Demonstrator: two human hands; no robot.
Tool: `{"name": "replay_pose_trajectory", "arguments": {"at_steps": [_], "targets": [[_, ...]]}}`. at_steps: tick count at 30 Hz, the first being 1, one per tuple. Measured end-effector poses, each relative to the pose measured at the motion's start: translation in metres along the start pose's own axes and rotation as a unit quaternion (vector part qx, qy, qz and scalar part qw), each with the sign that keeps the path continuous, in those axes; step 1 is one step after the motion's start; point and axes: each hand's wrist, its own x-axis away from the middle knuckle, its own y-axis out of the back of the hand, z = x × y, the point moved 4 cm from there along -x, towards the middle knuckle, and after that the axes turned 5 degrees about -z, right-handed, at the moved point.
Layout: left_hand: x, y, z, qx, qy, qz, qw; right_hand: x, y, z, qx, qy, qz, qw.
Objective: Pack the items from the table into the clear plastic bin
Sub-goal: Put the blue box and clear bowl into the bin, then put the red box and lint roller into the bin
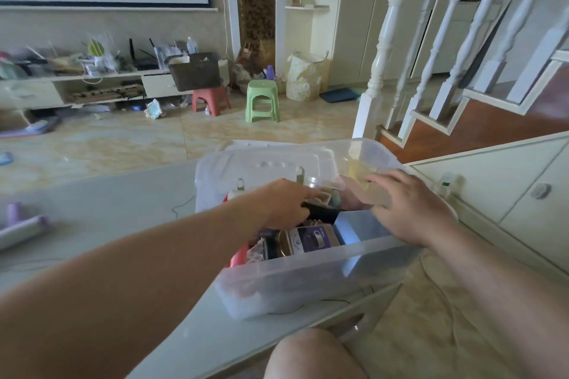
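A bare knee point(311, 354) pokes up at 6 o'clock, nearest the head camera, just below the pale table point(92, 224) edge. On the table, right of centre, sits the clear plastic bin point(308, 283), one corner hanging over the table edge. It is already crowded: a purple-labelled box point(314, 238) and a dark round tin point(275, 248) stand near its front wall, and a red piece point(238, 257) shows at its left side.

The left hand point(286, 203) reaches in from 8 o'clock over the bin's middle; its grip is narrow, fingers curled round a flat black item point(321, 214) that lies just under the palm, pointing towards 3 o'clock. The right hand point(409, 206) comes in from 4 o'clock and lies over the bin's right rim, fingers spread and fairly straight, the grip wide, the fingertips on a clear, yellowish packet point(363, 184) at the bin's far right corner.

At 9 o'clock on the table lies a lilac roller point(24, 226), well apart from the bin. Beyond the table, on the tiled floor towards 12 o'clock, stand a green stool point(261, 98) and a red stool point(211, 98), near each other.
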Motion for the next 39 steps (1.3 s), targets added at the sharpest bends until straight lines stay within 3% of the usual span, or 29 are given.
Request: {"name": "replay_pose_trajectory", "arguments": {"at_steps": [2, 9, 11, 15, 21, 26, 30, 39], "targets": [[0.028, 0.009, 0.008, 0.017, 0.001, -0.01, 1.0, 0.002, 0.001, 0.003, 0.005, -0.001, -0.015, 1.0], [0.175, 0.059, 0.111, -0.007, 0.069, -0.173, 0.982, -0.022, -0.02, 0.006, 0.052, 0.015, -0.088, 0.995], [0.227, 0.064, 0.155, -0.023, 0.127, -0.184, 0.974, -0.022, -0.018, 0.074, 0.01, 0.056, -0.108, 0.993], [0.325, 0.065, 0.24, -0.053, 0.244, -0.183, 0.951, 0.009, -0.027, 0.257, -0.107, 0.232, -0.126, 0.959], [0.431, 0.054, 0.355, -0.038, 0.396, -0.188, 0.898, 0.014, -0.108, 0.442, -0.127, 0.362, -0.004, 0.924], [0.459, 0.04, 0.445, -0.026, 0.482, -0.18, 0.857, -0.01, -0.198, 0.541, -0.08, 0.366, 0.114, 0.92], [0.449, 0.034, 0.52, -0.043, 0.51, -0.161, 0.844, -0.043, -0.277, 0.602, -0.051, 0.363, 0.182, 0.913], [0.41, 0.017, 0.652, -0.082, 0.546, -0.152, 0.82, -0.106, -0.396, 0.709, 0.026, 0.372, 0.179, 0.91]]}}
